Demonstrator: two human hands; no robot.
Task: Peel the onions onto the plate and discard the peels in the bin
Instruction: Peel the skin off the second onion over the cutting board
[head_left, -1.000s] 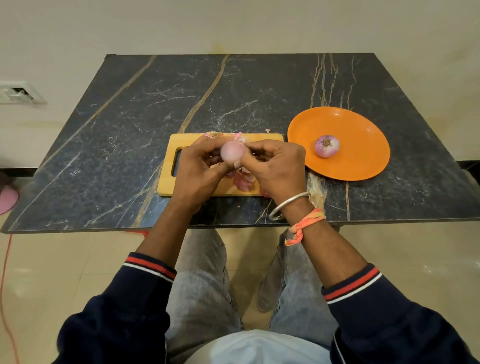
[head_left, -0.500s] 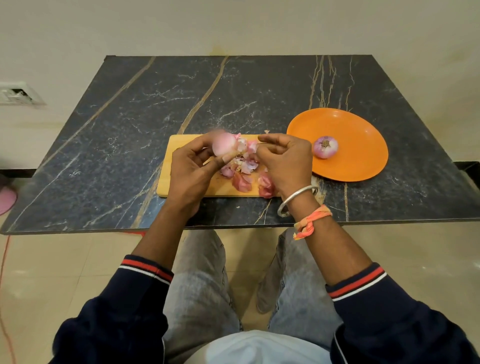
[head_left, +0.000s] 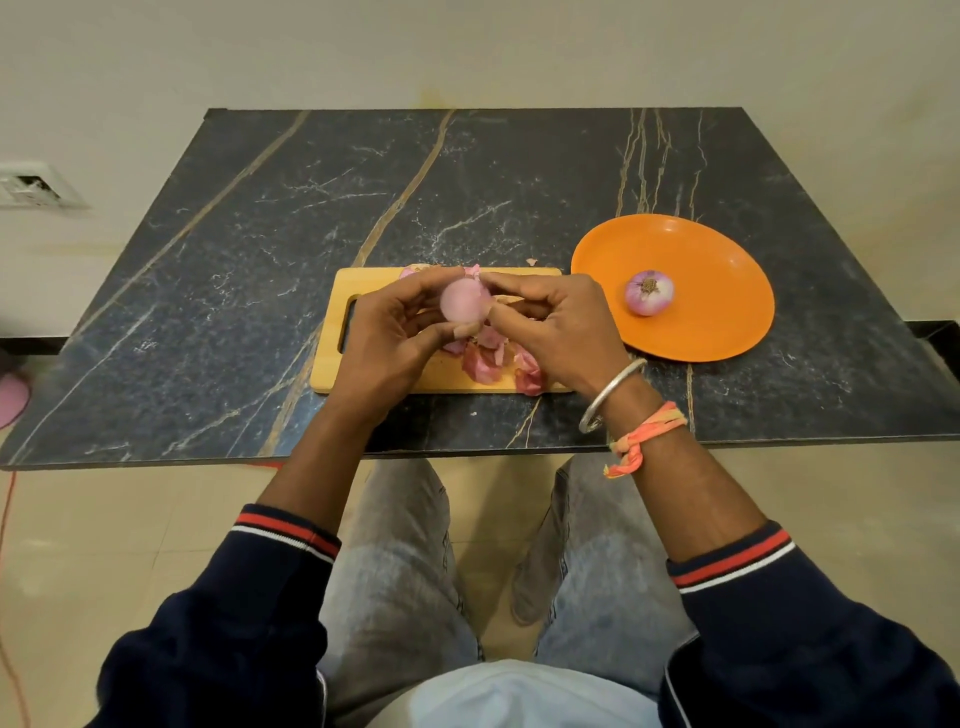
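My left hand (head_left: 387, 338) grips a pale pink onion (head_left: 464, 306) above the wooden cutting board (head_left: 332, 364). The fingertips of my right hand (head_left: 558, 327) pinch at the onion's right side. Pink peels (head_left: 483, 361) lie in a heap on the board under my hands. A purple peeled onion (head_left: 649, 292) sits root end up on the orange plate (head_left: 717, 270) to the right of the board. No bin is in view.
The dark marble table (head_left: 363, 197) stands against a cream wall, its front edge just above my knees. A small peel scrap (head_left: 531, 261) lies behind the board. A wall socket (head_left: 31, 187) is at the left and a pink object (head_left: 13, 397) on the floor.
Half a second ago my hands were apart with peels showing between them; my right hand has come back to the onion and now pinches it again.
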